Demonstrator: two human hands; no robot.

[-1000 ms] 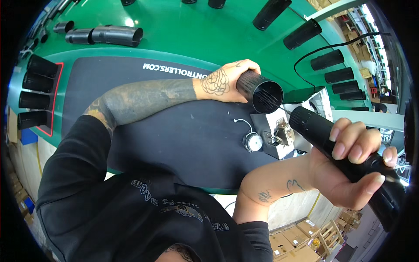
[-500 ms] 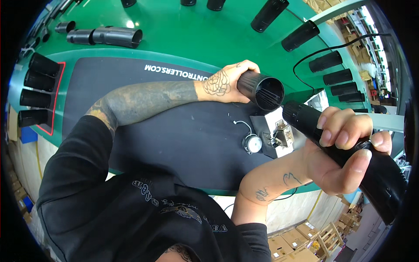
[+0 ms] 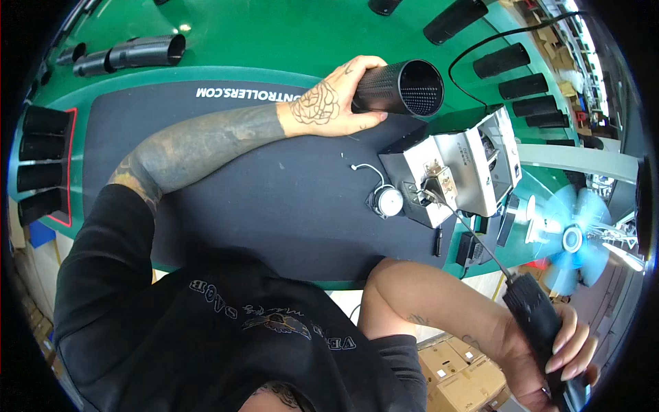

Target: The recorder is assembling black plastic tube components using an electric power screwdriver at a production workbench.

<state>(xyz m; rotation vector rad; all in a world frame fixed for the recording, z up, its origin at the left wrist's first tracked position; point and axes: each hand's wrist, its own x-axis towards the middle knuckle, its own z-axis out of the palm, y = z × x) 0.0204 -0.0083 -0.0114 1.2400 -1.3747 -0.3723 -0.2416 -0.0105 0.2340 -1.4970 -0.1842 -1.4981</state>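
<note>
A tube [image 3: 382, 89] lies in the left hand [image 3: 328, 106] over a mat's [image 3: 274, 192] far edge on the table [image 3: 233, 41], a screw feeder [image 3: 467, 168] to its near right, a wired component [image 3: 389, 201] left of the feeder, a fan [image 3: 572, 239] beyond the electric screwdriver [image 3: 532, 316] in the right hand [image 3: 525, 365].

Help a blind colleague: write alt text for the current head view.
In a person's left-hand grip is a perforated black cylinder; the right-hand grip holds a black tool with a long thin shaft. A metal device, dark mat and more black cylinders occupy the green table.
</note>
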